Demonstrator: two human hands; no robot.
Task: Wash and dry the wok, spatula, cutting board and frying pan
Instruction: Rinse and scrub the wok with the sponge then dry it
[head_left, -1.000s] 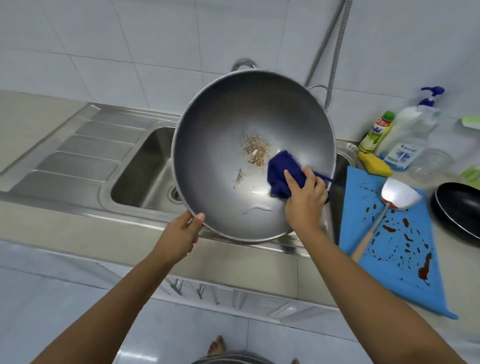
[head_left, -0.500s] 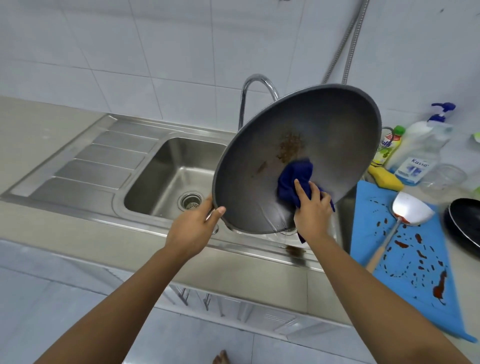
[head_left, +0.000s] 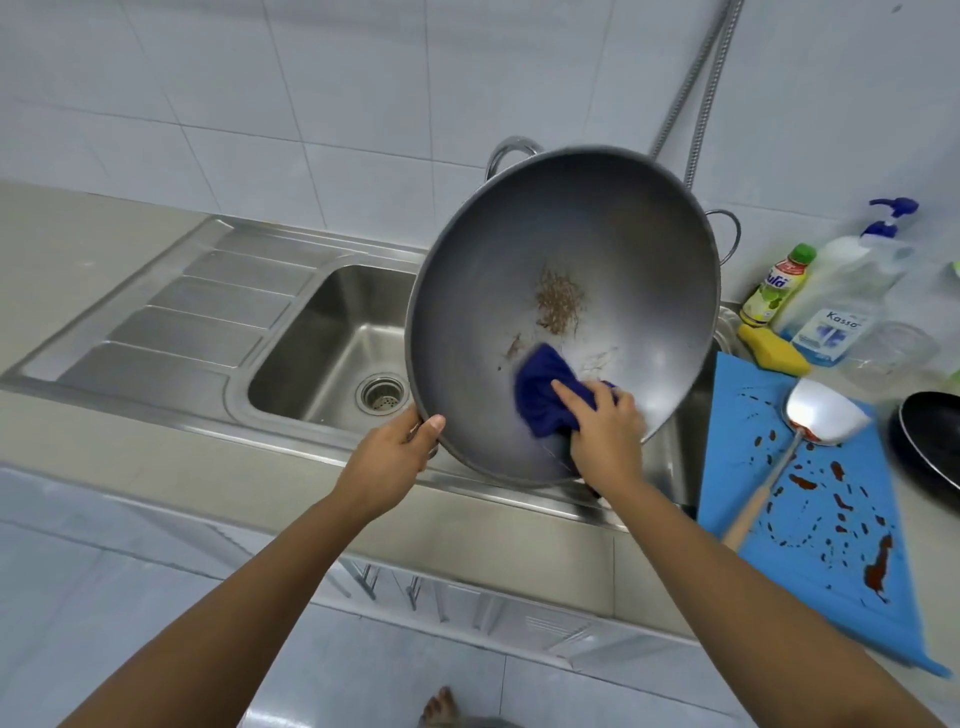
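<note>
left hand (head_left: 390, 457) gripped tilted wok (head_left: 561, 312) rim, right hand (head_left: 605, 431) pressed blue cloth (head_left: 540, 395) inside; one-handed hold, wok could slip into sink (head_left: 332, 343).

Two arms show in the lower part of the view, and both are bare: the left forearm (head_left: 249, 587) and the right forearm (head_left: 727, 587) are uncovered skin from wrist to the frame's edge. The left hand (head_left: 387, 462) and the right hand (head_left: 605, 441) are bare too, the fingers (head_left: 569, 393) slim and the left thumbnail (head_left: 438, 422) cut short. At the bottom centre, a bare foot (head_left: 439, 706) shows its toes beside a strip of grey clothing (head_left: 488, 721).
</note>
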